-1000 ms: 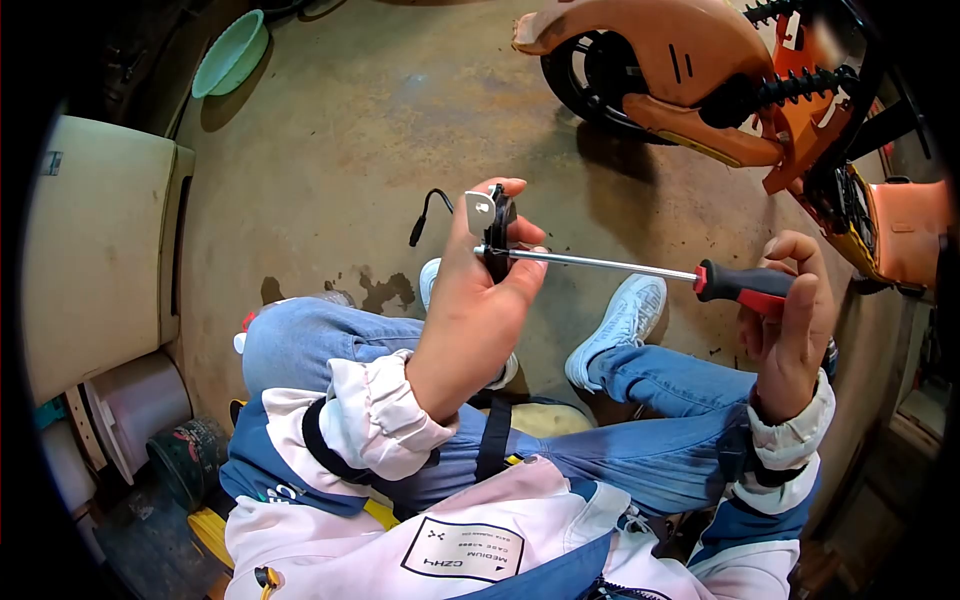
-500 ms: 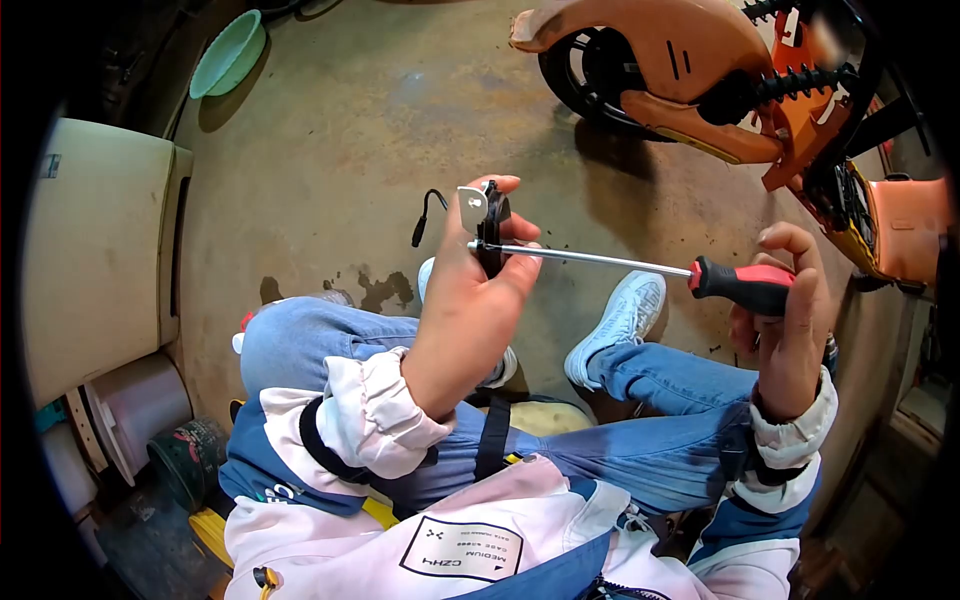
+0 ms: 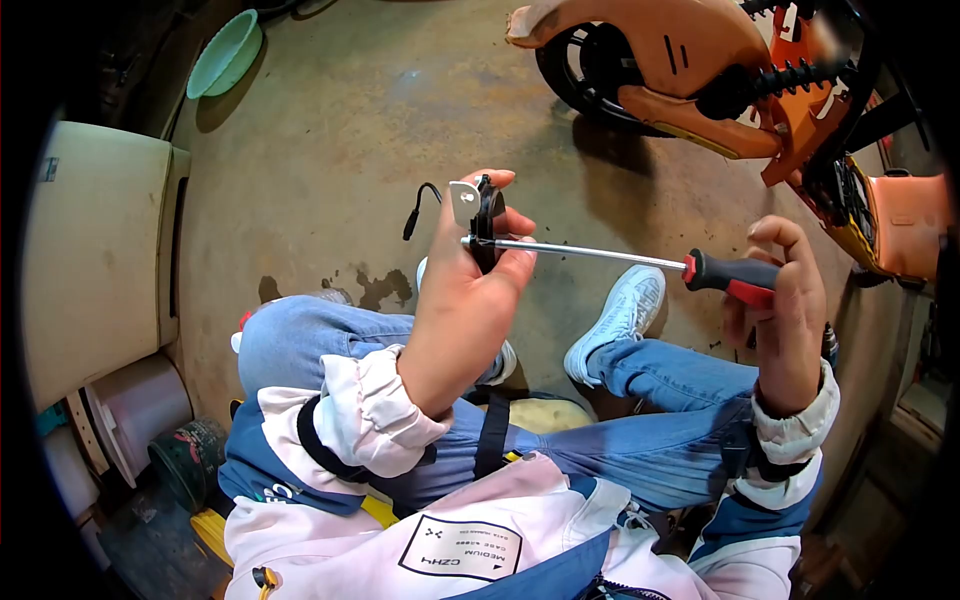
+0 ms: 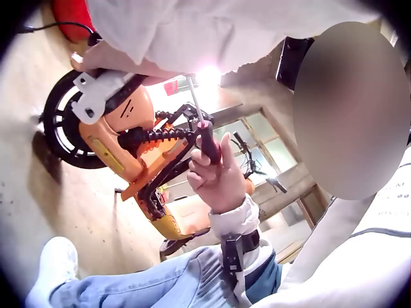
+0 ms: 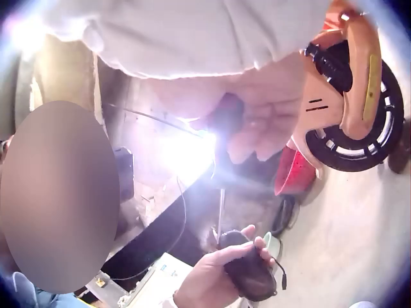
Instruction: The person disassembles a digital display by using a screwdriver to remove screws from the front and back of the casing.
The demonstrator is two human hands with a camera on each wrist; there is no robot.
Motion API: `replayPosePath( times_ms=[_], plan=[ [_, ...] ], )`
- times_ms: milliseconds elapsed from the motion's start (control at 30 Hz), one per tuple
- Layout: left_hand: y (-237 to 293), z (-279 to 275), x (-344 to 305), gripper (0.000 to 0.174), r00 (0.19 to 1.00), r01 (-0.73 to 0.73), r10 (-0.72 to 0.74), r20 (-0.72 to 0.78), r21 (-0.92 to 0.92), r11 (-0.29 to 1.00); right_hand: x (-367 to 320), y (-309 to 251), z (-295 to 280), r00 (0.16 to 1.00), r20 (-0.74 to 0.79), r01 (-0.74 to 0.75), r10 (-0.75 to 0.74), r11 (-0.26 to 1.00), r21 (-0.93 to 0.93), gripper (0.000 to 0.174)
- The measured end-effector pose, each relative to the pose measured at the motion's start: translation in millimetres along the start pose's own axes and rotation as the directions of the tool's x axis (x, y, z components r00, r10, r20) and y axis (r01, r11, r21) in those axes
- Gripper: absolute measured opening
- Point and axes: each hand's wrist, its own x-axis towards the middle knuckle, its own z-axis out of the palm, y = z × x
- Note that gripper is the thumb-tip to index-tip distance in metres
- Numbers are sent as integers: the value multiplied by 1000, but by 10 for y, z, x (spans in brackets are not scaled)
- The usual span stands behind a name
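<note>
My left hand (image 3: 470, 290) grips a small black part (image 3: 487, 232) with a metal bracket (image 3: 463, 201) and a short black cable (image 3: 418, 207), held up over my knees. My right hand (image 3: 785, 310) holds a screwdriver by its red and black handle (image 3: 730, 277). Its long steel shaft (image 3: 580, 250) runs left, and the tip meets the black part. In the left wrist view the right hand (image 4: 215, 179) wraps the handle (image 4: 209, 142), and the bracket (image 4: 96, 96) shows by the left fingers. In the right wrist view the left hand (image 5: 218, 273) cradles the dark part (image 5: 247, 273).
An orange electric scooter (image 3: 720, 80) lies on the concrete floor at the upper right, its wheel (image 3: 580, 75) toward me. A green basin (image 3: 225, 55) sits at the upper left. A cream cabinet (image 3: 95, 260) and buckets (image 3: 140, 405) stand on the left. My legs and white shoes (image 3: 625, 315) are below the hands.
Both hands have drifted slightly up and left with the part and screwdriver. The right fingers have shifted on the handle. The tip stays at the part.
</note>
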Motion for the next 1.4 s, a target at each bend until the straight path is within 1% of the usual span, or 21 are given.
replayPosePath(
  times_ms=[33,67,200,267,300,367,400,533,600,733,800,833,900,967,1033,1100,1133,1167,1233,1367,1400],
  plan=[
    [9,-6,0,50,1000,18,-18,-5,7,1000,18,3,75,995,-57,77,-79,996,-43,55],
    [3,-12,3,50,1000,18,-18,-6,8,1000,35,-23,102,992,-55,108,-111,993,-47,57],
    [-4,-6,-2,50,1000,22,-22,-14,-2,1000,23,-27,100,984,-64,164,-165,986,-15,53],
    [-6,-7,-7,50,999,37,-37,-11,-3,999,4,14,24,979,-59,183,-196,968,-174,50],
    [-15,-8,-7,50,1000,15,-15,1,8,1000,-10,10,-15,979,-60,181,-194,968,-174,50],
    [-18,-5,-7,50,1000,-7,6,15,18,1000,-38,-16,-74,1000,-5,16,-17,998,-68,51],
    [-13,-3,-9,50,1000,-2,1,12,9,1000,-33,-8,-31,999,-15,46,-48,993,-105,55],
    [-3,-3,-5,49,1000,30,-30,-7,-4,1000,19,9,55,996,-21,90,-92,993,-81,54],
    [-15,-15,-1,49,999,26,-26,-19,-2,1000,80,92,90,929,14,368,-370,919,-145,54],
    [1,-15,14,49,999,33,-34,-10,-13,999,12,54,-4,954,22,296,-297,935,-198,53],
    [-10,-12,-4,49,999,34,-34,-6,-14,999,-28,25,-45,980,-10,194,-200,961,-195,52],
    [-14,-10,-10,49,999,35,-35,-2,-16,999,-36,7,-44,980,-11,194,-200,961,-195,52],
    [-5,-3,-12,49,998,63,-63,9,-26,998,-46,-19,-26,992,-21,122,-125,987,-100,51],
    [-11,-4,-9,48,996,92,-91,19,-36,995,-41,-23,0,991,-21,129,-132,986,-105,53],
    [-36,-18,10,48,999,50,-50,0,4,999,-34,-14,-9,990,-23,135,-138,985,-109,55],
    [-31,-22,15,48,999,52,-52,-2,-14,999,-26,-6,-55,959,81,283,-271,914,-289,58],
    [-29,-21,15,48,999,52,-52,-5,-32,998,-45,-23,-42,968,49,250,-246,930,-268,56],
    [-34,-17,12,48,999,54,-54,-4,-33,998,-48,-43,-44,968,48,248,-244,931,-269,56],
    [-47,-11,4,48,1000,4,-4,-22,-1,1000,-50,-71,-51,980,64,198,-188,949,-246,50],
    [-34,-20,19,48,999,-41,41,-7,13,999,-50,-54,-25,985,39,170,-165,966,-195,48],
    [-26,-24,18,48,999,-40,40,-8,26,999,-47,-53,-25,992,40,129,-124,977,-172,48]
  ],
)
